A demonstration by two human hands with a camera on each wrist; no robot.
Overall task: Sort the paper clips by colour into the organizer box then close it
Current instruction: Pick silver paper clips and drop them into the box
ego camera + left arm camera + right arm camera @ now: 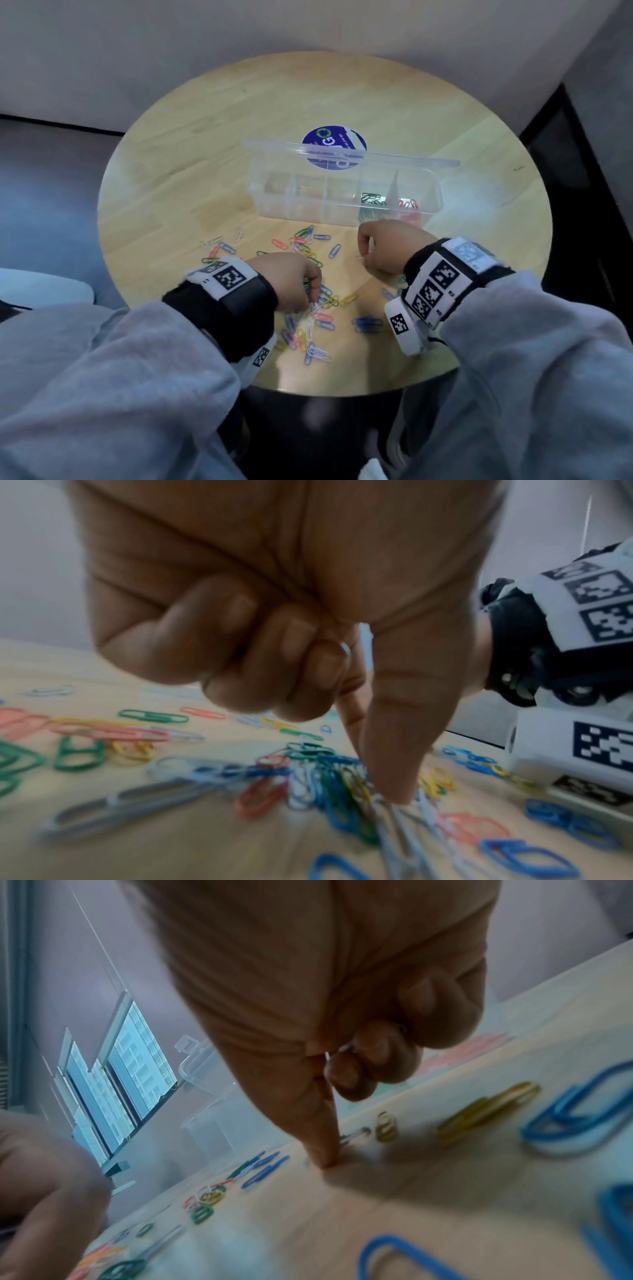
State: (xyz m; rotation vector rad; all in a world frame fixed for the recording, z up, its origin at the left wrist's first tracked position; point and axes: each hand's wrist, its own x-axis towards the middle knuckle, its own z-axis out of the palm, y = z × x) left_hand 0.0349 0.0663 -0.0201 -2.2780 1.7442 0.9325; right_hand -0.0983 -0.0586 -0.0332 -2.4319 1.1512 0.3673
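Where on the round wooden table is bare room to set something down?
The round wooden table is bare left of the clear plastic organizer box, behind its open lid and at the right edge. Coloured paper clips crowd the front by both hands.

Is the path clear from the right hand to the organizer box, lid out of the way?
Nothing visible blocks it. The organizer box sits just beyond the right hand, its lid swung open at the far side, compartments open on top. Only bare table lies between them.
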